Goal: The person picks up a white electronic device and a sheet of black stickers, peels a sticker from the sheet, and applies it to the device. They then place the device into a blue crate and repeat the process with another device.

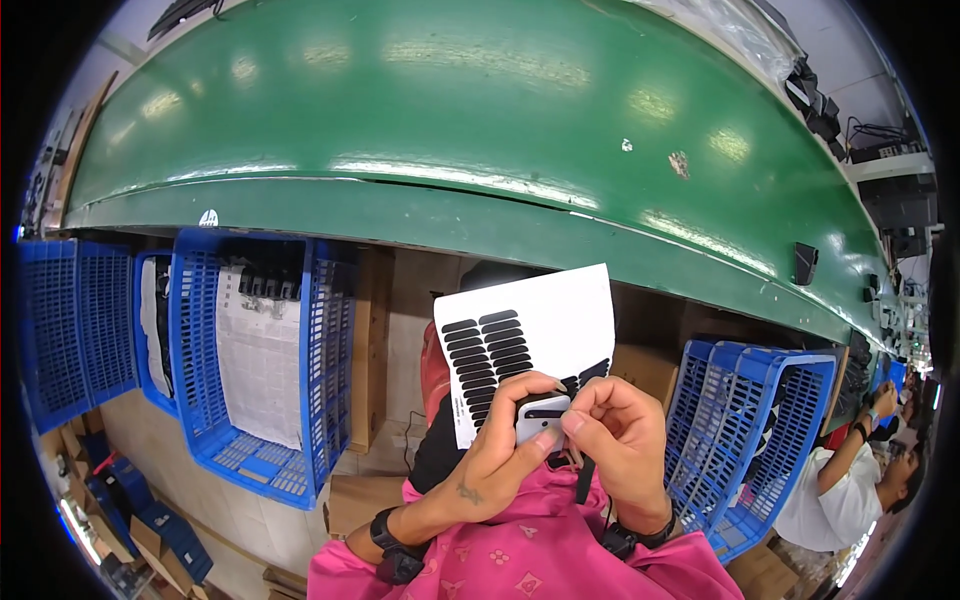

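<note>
My left hand is closed round a small light-grey device with a dark edge, held up in front of my pink clothing. Against its pale face lies a narrow black strip. The thumb and forefinger of my right hand pinch together at that strip's right end. Behind both hands is a white sheet bearing rows of black rounded stickers. My fingers cover its lower right part.
A long green workbench stretches across the far side, with a small black piece near its right edge. Blue plastic crates stand at left and right. Another person sits at far right.
</note>
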The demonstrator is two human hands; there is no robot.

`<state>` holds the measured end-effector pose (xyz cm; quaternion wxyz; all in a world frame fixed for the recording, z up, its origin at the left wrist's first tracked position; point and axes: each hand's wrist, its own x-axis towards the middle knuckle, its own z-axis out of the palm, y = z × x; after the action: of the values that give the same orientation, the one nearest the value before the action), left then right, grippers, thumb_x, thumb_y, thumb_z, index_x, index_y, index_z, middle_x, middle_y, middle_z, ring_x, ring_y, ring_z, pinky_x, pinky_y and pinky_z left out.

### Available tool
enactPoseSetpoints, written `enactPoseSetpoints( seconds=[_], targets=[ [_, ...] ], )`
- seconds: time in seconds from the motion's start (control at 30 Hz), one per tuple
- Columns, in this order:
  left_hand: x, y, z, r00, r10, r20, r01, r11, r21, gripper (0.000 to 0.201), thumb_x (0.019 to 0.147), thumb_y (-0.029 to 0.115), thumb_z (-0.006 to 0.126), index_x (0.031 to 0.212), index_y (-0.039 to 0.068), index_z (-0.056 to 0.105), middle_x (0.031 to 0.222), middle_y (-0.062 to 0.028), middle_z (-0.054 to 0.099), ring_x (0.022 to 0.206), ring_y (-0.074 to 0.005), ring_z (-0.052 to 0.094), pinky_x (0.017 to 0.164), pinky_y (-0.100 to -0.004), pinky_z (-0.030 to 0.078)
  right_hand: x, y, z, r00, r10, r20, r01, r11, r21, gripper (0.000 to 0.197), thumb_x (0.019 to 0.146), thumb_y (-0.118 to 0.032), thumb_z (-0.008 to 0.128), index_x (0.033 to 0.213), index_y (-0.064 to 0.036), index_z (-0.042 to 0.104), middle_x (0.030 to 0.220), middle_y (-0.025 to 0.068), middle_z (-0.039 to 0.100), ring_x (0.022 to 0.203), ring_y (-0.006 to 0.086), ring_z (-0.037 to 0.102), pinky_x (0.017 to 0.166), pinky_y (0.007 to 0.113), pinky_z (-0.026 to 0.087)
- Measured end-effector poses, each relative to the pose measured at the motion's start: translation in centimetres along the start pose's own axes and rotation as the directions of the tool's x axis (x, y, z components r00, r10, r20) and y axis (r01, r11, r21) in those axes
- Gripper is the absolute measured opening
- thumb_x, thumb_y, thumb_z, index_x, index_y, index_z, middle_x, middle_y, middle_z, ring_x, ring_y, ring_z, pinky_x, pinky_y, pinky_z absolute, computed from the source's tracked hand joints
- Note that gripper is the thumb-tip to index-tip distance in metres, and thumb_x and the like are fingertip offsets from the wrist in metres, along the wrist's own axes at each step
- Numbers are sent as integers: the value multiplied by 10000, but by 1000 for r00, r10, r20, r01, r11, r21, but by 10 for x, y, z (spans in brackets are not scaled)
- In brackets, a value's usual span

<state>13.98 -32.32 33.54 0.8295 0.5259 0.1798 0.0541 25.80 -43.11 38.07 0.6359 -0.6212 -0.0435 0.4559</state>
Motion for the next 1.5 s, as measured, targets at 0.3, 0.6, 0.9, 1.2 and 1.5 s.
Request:
enactPoseSetpoints(
  seconds=[0.3, 0.6, 0.9, 1.2, 1.5],
  targets=[
    [0, 0, -1, 1000, -14, 3, 14, 999, 40, 466, 929, 50, 488, 1359, 18, 311, 1349, -141, 386, 1248, -197, 412, 1059, -335, 337, 1, 7, -1, 999, -42, 13, 42, 999, -8, 49, 899, 5, 627, 919, 29, 590, 729, -14, 584, 611, 8, 506, 536, 162, 390],
    [1, 1, 1, 999, 51, -11, -50, 996, 79, 436, 945, 72, 512, 1335, -10, 337, 1306, -163, 389, 1239, -244, 419, 1053, -347, 340, -2, 16, 2, 982, -163, -94, 137, 963, -234, 72, 837, 22, 676, 864, 25, 609, 765, 5, 601, 660, 29, 528, 570, 182, 417],
    [0, 0, 0, 997, 78, -16, -75, 988, 138, 447, 904, 11, 494, 1326, 13, 348, 1334, -153, 407, 1261, -214, 403, 1077, -342, 313, -2, 18, 1, 960, -275, -61, 230, 890, -393, 66, 848, 31, 652, 859, 27, 587, 745, 32, 595, 635, 63, 560, 561, 202, 443],
    [2, -3, -2, 995, 98, -15, -93, 973, 211, 451, 902, 10, 493, 1330, 10, 350, 1331, -151, 406, 1242, -209, 416, 1067, -336, 323, 2, 15, 9, 866, -499, -15, 379, 677, -631, 87, 841, 34, 662, 820, 25, 578, 693, 37, 567, 593, 86, 555, 518, 219, 428],
    [2, -7, -2, 999, 4, -41, 0, 994, 111, 433, 924, 26, 488, 1335, 9, 349, 1315, -131, 419, 1203, -181, 442, 1031, -318, 363, 6, 13, 11, 791, -611, 35, 421, 501, -756, 113, 774, 17, 713, 779, -11, 604, 648, 69, 564, 534, 152, 547, 493, 263, 413]
  ],
)
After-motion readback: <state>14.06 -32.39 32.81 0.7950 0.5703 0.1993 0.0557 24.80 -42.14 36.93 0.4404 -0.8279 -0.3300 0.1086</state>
